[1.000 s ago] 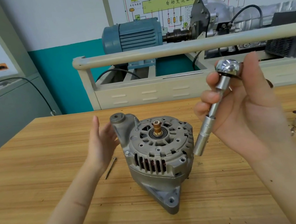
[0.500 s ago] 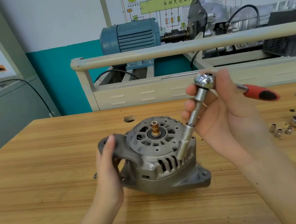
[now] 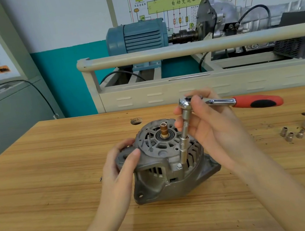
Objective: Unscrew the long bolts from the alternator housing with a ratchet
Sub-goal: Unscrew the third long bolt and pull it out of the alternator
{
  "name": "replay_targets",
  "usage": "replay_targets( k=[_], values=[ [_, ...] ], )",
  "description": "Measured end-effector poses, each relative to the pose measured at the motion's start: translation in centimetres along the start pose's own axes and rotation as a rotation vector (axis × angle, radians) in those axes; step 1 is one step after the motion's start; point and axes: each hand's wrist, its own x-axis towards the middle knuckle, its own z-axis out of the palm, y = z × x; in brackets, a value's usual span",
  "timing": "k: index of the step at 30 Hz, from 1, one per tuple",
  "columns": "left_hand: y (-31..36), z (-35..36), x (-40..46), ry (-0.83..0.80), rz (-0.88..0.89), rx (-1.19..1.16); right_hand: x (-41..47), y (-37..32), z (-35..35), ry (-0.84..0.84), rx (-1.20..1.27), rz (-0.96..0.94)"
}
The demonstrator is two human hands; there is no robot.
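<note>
A left hand (image 3: 122,165) grips the left rim of an alternator (image 3: 170,158) lying mid-table. The right hand (image 3: 210,127) pinches the ratchet (image 3: 229,102) extension, socket (image 3: 183,153) tip just beside a bolt head (image 3: 179,166). Loose sockets (image 3: 291,134) lie far right on the wooden table (image 3: 39,178).

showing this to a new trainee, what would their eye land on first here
Most likely the grey alternator at the middle of the wooden bench, gripped at its left side by the left hand. Next, the ratchet with its red handle pointing right, held by the right hand, its socket just above a bolt head. Behind, a blue motor stands out.
</note>
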Motion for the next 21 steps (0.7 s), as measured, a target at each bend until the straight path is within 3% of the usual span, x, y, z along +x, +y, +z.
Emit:
replay_targets(
  k=[5,13,16,21],
  values=[
    [3.1,-1.3,1.7,-0.100,0.236,0.239,-0.1,0.5,0.2,-0.032,0.035,0.023],
    [5.7,0.5,3.0,-0.756,0.397,0.754,-0.1,0.5,0.3,-0.178,0.041,0.031],
    [6.2,0.7,3.4,-0.845,0.381,0.688,-0.1,0.6,0.6,-0.216,0.068,0.082],
    [6.3,1.2,3.4,-0.890,0.307,0.658,0.0,1.0,0.8,-0.120,-0.026,0.043]
  ],
)
